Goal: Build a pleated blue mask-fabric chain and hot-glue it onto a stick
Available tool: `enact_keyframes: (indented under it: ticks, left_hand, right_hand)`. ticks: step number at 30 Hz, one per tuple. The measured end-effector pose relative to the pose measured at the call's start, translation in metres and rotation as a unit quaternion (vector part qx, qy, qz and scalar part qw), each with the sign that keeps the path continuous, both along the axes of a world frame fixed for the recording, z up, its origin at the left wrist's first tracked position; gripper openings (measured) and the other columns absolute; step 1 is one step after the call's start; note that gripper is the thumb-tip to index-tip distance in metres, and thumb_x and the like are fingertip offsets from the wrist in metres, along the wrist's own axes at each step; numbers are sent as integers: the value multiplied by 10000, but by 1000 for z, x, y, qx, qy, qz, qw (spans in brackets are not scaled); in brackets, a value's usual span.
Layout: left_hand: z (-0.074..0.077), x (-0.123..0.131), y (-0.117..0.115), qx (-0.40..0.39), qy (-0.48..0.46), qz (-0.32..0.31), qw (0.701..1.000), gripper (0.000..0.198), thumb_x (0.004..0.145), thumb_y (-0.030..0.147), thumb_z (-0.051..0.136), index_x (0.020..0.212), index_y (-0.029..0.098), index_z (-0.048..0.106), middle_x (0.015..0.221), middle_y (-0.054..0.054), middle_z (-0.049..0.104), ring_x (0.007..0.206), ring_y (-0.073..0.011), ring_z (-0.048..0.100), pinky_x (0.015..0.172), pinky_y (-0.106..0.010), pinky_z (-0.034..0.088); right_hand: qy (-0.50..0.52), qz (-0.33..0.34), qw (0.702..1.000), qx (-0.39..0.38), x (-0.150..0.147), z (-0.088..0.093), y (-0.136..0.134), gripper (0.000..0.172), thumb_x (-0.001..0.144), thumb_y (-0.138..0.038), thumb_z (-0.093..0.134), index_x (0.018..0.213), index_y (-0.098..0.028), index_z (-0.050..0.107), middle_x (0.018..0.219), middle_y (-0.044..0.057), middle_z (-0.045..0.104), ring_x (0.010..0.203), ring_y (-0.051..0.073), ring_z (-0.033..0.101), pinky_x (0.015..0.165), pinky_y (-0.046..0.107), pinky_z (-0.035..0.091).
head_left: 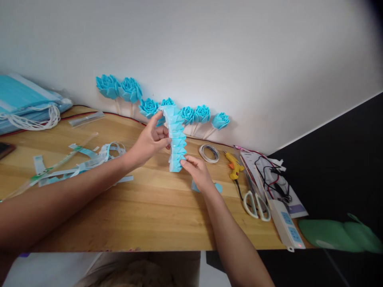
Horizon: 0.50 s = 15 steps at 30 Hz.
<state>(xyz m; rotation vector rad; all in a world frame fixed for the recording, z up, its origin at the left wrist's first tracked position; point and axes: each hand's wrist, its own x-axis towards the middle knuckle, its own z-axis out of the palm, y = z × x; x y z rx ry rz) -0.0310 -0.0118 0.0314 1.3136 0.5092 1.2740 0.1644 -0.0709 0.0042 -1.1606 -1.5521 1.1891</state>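
A long strip of folded light-blue petals (176,137) is held upright above the wooden table (143,211). My left hand (151,141) pinches the strip at its upper middle, fingers closed on it. My right hand (197,171) grips the strip's lower end from below. Several finished blue fabric roses on sticks (130,89) lean against the white wall behind the strip.
Cut mask scraps and straps (80,159) lie at left, with a stack of blue face masks (26,103) in the far left corner. At right are a tape roll (208,153), a yellow glue gun (233,165), white scissors (256,205) and a power strip (285,223).
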Motion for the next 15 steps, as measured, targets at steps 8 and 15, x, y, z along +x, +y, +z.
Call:
enact_keyframes:
  ticks: [8,15]
  left_hand:
    - [-3,1,-1,-4,-6,-17,1000,857,764,185,756,1471,278,282,803,21,618,679,-135,619,605,-257,530]
    - [-12,8,-11,-17,18,-67,997,880,776,227,764,1490,263,250,837,4,622,730,-151,627,626,-263,516]
  right_hand:
    - [48,-22,998,15,1,-3,4,363,875,-545,575,816,-208,695,826,23,643,830,182,561,829,304,449]
    - [182,-36,983,-7,-1,-5,5,427,848,-592,611,1049,-235,730,886,21,690,762,156,601,742,291,504]
